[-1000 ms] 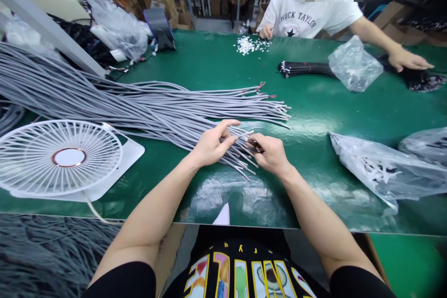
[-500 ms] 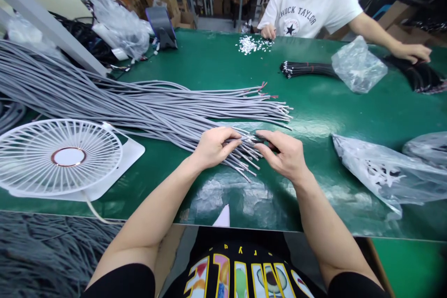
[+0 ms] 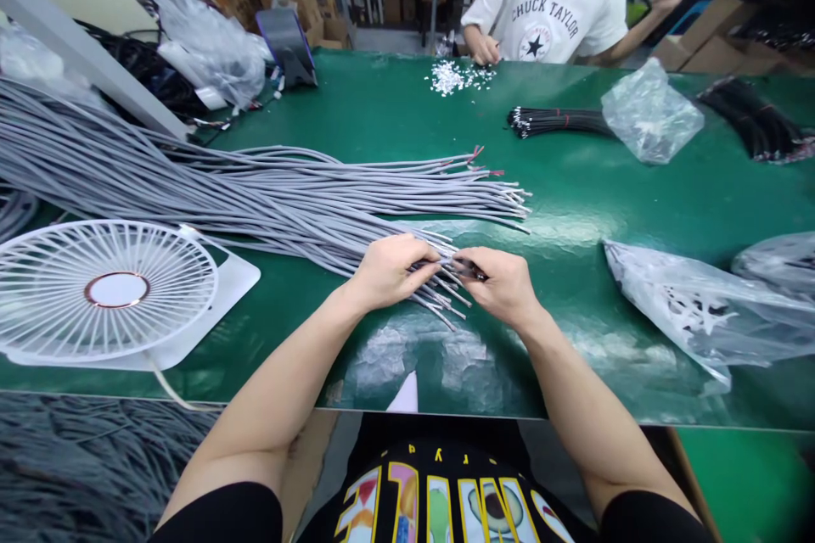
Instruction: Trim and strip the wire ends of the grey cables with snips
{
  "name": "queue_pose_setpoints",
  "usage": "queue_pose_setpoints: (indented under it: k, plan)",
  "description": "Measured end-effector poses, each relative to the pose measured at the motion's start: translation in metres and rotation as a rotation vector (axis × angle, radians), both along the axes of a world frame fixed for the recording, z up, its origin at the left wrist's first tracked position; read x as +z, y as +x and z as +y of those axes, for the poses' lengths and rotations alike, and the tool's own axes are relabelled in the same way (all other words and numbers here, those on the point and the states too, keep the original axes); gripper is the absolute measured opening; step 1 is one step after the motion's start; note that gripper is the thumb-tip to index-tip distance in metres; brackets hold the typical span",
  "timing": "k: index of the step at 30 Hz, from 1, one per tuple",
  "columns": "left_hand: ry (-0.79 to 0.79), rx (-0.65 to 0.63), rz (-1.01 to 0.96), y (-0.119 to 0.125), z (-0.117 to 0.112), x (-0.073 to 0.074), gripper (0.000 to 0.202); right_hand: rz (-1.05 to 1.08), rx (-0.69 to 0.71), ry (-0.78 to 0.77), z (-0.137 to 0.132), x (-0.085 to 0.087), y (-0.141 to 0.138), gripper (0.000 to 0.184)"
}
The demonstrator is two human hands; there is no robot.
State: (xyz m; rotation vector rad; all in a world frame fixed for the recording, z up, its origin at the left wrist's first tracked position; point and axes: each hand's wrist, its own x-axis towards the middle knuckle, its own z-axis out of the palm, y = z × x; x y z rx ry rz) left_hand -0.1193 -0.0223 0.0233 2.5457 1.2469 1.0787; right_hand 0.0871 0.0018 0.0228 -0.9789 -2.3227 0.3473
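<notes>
Grey cables [image 3: 306, 212] run in a thick bundle from the left across the green table, their stripped, pale ends fanned out at the middle. Over the lower part of these ends, my left hand [image 3: 398, 270] is closed in a pinch on a grey cable near its tip. Facing it, my right hand [image 3: 503, 284] is shut on a small dark tool [image 3: 472, 270], whose kind I cannot make out because the fingers cover most of it. The tool's front touches or nearly touches the cable end between both hands.
A white fan [image 3: 118, 288] lies at the left. Clear plastic bags [image 3: 700, 297] rest at the right. Across the table [image 3: 382, 110] sit white bits [image 3: 449, 78], black cable bundles [image 3: 560, 122], a crumpled bag [image 3: 653, 112] and a co-worker in a white shirt [image 3: 541, 13].
My right hand has moved left, nearer my left hand, and its fingers have closed further around the dark tool. The co-worker's hand has lifted off the black cables at the right.
</notes>
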Motion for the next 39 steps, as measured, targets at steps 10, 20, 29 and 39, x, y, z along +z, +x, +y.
queue_pose_setpoints:
  k: [10,20,29,39]
  plan:
    - [-0.148,-0.089,0.019,0.003,0.000,-0.002,0.013,0.003,0.028,-0.251,0.011,-0.003,-0.003,0.021]
    - [-0.181,0.023,-0.138,0.000,-0.002,0.003,0.011,0.050,-0.011,0.016,0.003,0.021,0.018,0.039]
    - [-0.115,0.051,-0.109,-0.001,-0.003,0.007,0.010,-0.198,-0.064,0.313,-0.003,0.020,0.016,0.032]
    - [-0.110,0.050,-0.071,-0.001,-0.004,0.008,0.012,-0.232,-0.076,0.198,-0.002,0.017,0.012,0.032]
